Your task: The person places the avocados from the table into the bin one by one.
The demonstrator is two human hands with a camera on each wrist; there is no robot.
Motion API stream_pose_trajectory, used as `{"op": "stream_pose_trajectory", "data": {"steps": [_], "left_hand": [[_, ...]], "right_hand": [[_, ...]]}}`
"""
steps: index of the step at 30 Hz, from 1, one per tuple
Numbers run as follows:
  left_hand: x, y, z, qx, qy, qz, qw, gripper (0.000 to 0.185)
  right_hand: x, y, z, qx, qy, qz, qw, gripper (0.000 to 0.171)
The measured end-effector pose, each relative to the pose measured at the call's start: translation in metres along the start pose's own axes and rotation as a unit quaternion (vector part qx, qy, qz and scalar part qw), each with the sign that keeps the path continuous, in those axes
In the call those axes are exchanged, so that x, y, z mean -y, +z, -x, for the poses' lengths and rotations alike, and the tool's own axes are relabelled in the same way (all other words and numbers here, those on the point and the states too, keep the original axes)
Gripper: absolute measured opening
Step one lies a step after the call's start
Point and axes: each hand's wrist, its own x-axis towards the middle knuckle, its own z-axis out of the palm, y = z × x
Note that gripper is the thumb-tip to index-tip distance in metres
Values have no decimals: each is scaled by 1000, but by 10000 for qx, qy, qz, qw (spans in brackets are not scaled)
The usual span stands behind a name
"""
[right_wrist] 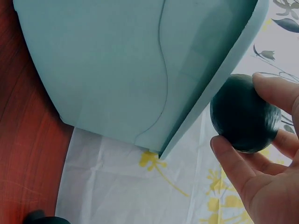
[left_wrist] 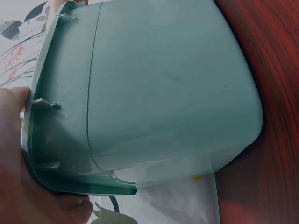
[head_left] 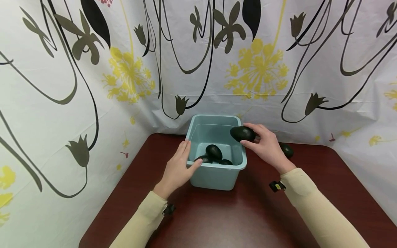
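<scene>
A dark green avocado (head_left: pixel 241 133) is held by my right hand (head_left: pixel 263 143) over the right rim of a light blue-green plastic bin (head_left: pixel 211 177). In the right wrist view, thumb and fingers grip the avocado (right_wrist: pixel 244 114) beside the bin's rim. Inside the bin lie three more avocados (head_left: pixel 213 152), two of them partly hidden by the front wall. My left hand (head_left: pixel 176 167) rests at the bin's front left corner, its fingers fairly straight along the left side and the thumb on the front rim. The left wrist view shows that hand (left_wrist: pixel 16 163) against the rim.
Another avocado (head_left: pixel 286 150) lies on the dark red-brown table (head_left: pixel 211 220) to the right, partly behind my right wrist. A patterned white cloth (head_left: pixel 263 106) hangs close behind the bin and along the left side. Each wrist carries a small black device.
</scene>
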Motion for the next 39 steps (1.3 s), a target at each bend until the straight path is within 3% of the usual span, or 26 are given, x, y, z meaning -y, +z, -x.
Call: {"op": "stream_pose_trajectory", "data": {"steps": [31,39], "left_hand": [[1,0,1,-78,41,95,9999,90],[0,-1,1,-71,43,108,9999,88]], "right_hand": [[12,24,-4,389,-121,-195,9990,64],[14,30,-4,358,-307,95,9988,64]]}}
